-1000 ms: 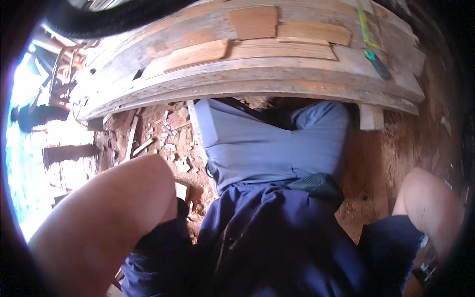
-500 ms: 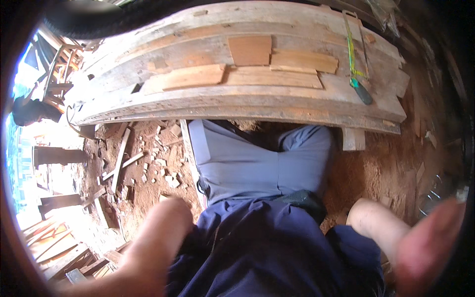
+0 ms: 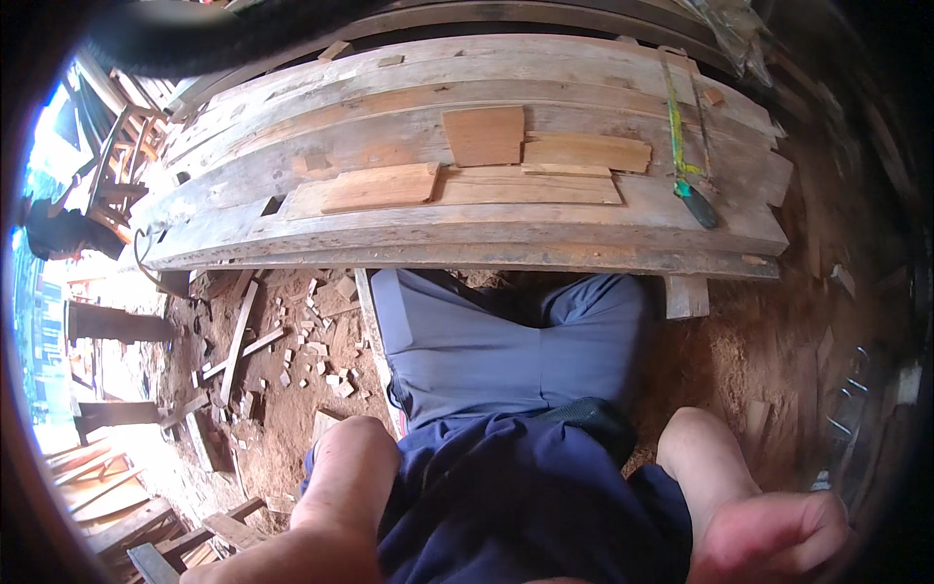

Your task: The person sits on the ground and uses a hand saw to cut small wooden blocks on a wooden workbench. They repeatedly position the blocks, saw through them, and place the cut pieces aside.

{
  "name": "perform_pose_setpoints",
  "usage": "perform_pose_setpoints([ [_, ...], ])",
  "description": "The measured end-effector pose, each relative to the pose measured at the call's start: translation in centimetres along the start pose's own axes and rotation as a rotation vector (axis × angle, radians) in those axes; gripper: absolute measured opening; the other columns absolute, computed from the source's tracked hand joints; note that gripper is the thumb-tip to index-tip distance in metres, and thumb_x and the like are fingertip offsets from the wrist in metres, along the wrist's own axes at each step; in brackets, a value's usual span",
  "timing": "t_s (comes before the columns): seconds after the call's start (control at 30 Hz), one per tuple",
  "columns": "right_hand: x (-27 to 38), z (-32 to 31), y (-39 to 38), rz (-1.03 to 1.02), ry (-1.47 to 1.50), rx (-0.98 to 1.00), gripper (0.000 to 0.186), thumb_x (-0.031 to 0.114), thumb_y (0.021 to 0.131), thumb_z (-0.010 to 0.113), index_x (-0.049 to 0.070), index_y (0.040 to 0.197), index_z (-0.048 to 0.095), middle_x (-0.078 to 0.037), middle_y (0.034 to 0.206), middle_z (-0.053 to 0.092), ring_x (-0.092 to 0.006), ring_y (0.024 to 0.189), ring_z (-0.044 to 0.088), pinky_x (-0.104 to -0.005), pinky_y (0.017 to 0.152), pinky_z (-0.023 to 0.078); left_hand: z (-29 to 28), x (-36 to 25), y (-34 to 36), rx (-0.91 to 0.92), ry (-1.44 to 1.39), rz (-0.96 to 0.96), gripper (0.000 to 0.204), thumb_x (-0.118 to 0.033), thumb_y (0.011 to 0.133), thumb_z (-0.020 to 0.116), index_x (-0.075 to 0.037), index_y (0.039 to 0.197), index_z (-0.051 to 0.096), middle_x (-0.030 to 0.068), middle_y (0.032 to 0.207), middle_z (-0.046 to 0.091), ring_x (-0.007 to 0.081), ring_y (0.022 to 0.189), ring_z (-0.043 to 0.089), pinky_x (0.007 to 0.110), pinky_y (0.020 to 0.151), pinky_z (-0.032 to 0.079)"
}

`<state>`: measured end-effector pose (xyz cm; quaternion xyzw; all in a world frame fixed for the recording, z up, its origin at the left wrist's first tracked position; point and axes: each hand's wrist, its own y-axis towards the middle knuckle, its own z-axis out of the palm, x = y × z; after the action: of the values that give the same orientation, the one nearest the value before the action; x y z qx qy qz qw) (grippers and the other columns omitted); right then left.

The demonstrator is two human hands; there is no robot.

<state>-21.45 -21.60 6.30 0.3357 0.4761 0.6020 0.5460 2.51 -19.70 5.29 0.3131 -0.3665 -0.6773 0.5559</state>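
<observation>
My left forearm bends back toward me, and my left hand (image 3: 282, 560) runs off the lower edge with its fingers out of sight. At the lower right, my right hand (image 3: 773, 540) is raised close to my body; its fingers are turned away or cut off. Neither hand touches the plank workbench (image 3: 389, 234) before me. On it lie a squarish wooden piece (image 3: 484, 136), a flat wooden offcut (image 3: 379, 188) at the left, and longer thin boards (image 3: 530, 187). A small frame saw (image 3: 695, 202) with a dark green handle rests at the bench's right.
Small wood blocks (image 3: 336, 384) and narrow sticks (image 3: 235, 341) litter the sawdust-covered ground at the left. Scrap timber (image 3: 146, 526) is piled at the lower left. My legs (image 3: 467, 341) extend under the bench. Bent metal wire (image 3: 851, 399) lies at the far right.
Both arms have drawn inward; my right hand has moved left and down from the right rim. The bench sits slightly lower in view, with its pieces and saw unmoved on it.
</observation>
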Motion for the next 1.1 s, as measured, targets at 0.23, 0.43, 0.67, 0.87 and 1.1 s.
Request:
perform_pose_setpoints([
  [0.23, 0.2, -2.8, -0.3, -0.235, 0.308, -0.045, 0.016, 0.016, 0.093, 0.058, 0.007, 0.101, 0.067, 0.000, 0.098, 0.060, -0.0109, 0.087, 0.063, -0.0268, 0.067, 0.041, -2.0, 0.7, 1.1, -0.032, -0.271, -0.172, 0.018, -0.008, 0.093, 0.058, -0.005, 0.101, 0.073, 0.0121, 0.115, 0.070, 0.0127, 0.112, 0.064, 0.036, 0.101, 0.046],
  [0.43, -8.5, -14.5, -6.8, 0.299, -1.205, 0.339, 0.044, 0.042, 0.100, 0.056, 0.002, 0.114, 0.068, -0.020, 0.128, 0.062, -0.0343, 0.123, 0.057, -0.0472, 0.106, 0.043, -0.1, 3.6, 0.9, 0.021, -0.121, -0.410, 0.022, -0.010, 0.097, 0.051, -0.007, 0.103, 0.072, 0.0097, 0.121, 0.067, 0.0153, 0.119, 0.060, 0.035, 0.101, 0.042],
  [0.67, -15.7, -26.5, -20.5, 1.047, -1.958, 0.641, 0.079, 0.064, 0.085, 0.072, 0.005, 0.134, 0.056, -0.022, 0.133, 0.059, -0.0405, 0.133, 0.048, -0.0552, 0.114, 0.032, 0.6, 7.2, 2.0, 0.136, -0.023, -0.213, 0.024, -0.015, 0.098, 0.049, -0.007, 0.104, 0.071, 0.0111, 0.121, 0.067, 0.0180, 0.117, 0.061, 0.036, 0.100, 0.043],
  [0.87, -16.2, -26.9, -21.8, 0.998, -2.130, 0.691, 0.074, 0.059, 0.083, 0.073, 0.005, 0.131, 0.058, -0.020, 0.127, 0.061, -0.0371, 0.127, 0.050, -0.0541, 0.114, 0.028, -0.5, 10.4, 2.8, 0.160, 0.056, -0.152, 0.027, -0.019, 0.099, 0.047, -0.006, 0.105, 0.071, 0.0123, 0.120, 0.067, 0.0204, 0.115, 0.061, 0.038, 0.099, 0.045],
  [1.1, -15.8, -27.9, -23.0, 0.970, -2.081, 0.635, 0.066, 0.054, 0.083, 0.071, 0.007, 0.128, 0.061, -0.016, 0.128, 0.062, -0.0354, 0.127, 0.051, -0.0544, 0.115, 0.027, -1.5, 13.2, 1.2, 0.183, 0.098, -0.097, 0.032, -0.025, 0.100, 0.045, -0.006, 0.106, 0.070, 0.0137, 0.119, 0.067, 0.0231, 0.113, 0.062, 0.039, 0.098, 0.046],
])
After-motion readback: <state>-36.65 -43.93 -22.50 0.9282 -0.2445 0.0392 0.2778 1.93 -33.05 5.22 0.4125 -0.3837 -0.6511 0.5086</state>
